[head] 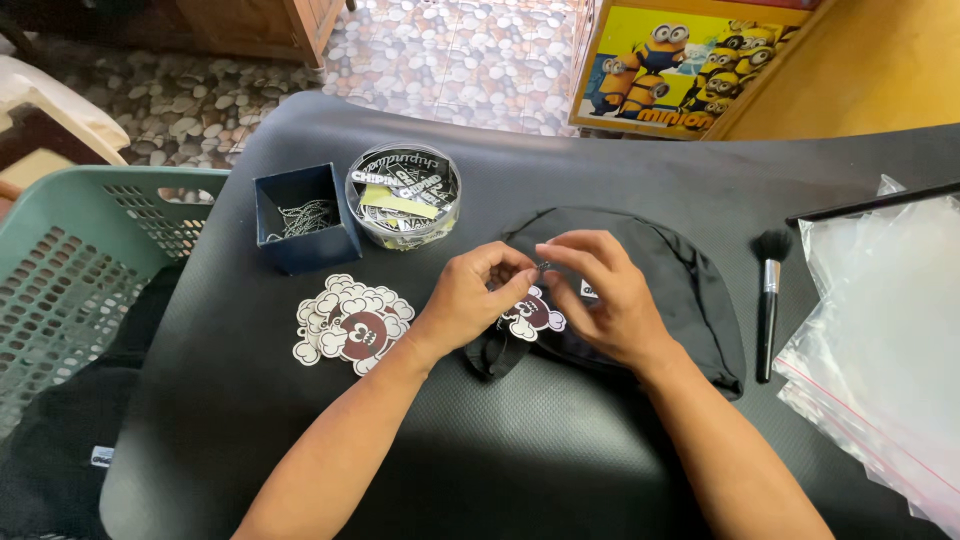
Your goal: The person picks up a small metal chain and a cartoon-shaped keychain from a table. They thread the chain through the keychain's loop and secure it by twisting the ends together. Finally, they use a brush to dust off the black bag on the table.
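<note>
On the black mat, over pebble flooring, both hands' fingers pinch a small pin.

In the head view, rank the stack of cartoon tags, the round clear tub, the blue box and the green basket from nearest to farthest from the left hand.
From the left hand:
1. Stack of cartoon tags, just to its left.
2. Round clear tub, up and left.
3. Blue box, left of the tub.
4. Green basket, at the far left edge.

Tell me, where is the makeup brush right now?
In the head view, the black brush lies on the dark mat, right of the black cap, beside the clear plastic bags.
</note>
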